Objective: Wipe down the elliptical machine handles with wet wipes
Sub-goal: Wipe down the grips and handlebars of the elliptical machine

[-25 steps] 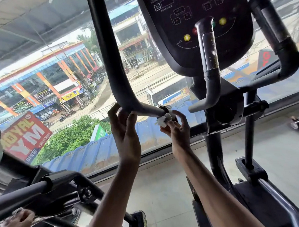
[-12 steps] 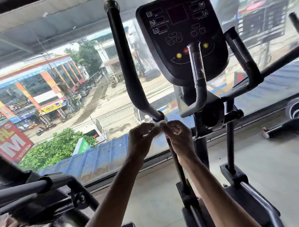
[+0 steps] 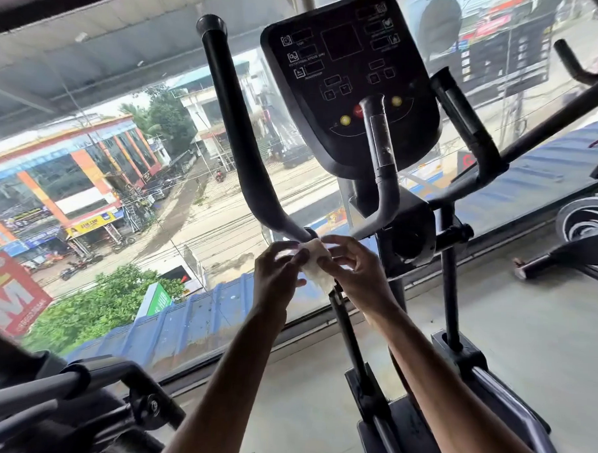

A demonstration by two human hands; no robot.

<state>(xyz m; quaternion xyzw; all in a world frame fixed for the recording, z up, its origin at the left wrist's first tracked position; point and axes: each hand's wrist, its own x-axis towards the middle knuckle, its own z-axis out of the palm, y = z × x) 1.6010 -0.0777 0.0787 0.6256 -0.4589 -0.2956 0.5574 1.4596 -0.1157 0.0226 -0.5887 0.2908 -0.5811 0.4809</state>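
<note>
Left grip [image 3: 278, 270] and right grip [image 3: 354, 270] pinch wipe [image 3: 317, 263] between them

A pale grey floor [image 3: 542, 356] carries the elliptical [image 3: 410, 231], whose dark base and rails stand on it. Right of the elliptical, well apart, a second machine [image 3: 585, 238] rests its foot on the floor beside the window [image 3: 122, 150].

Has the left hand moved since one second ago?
Yes. The left hand let go of the handle and moved right along it, onto the wipe.

wipe [image 3: 318, 261] btwn hands, below console [image 3: 348, 77]
</note>
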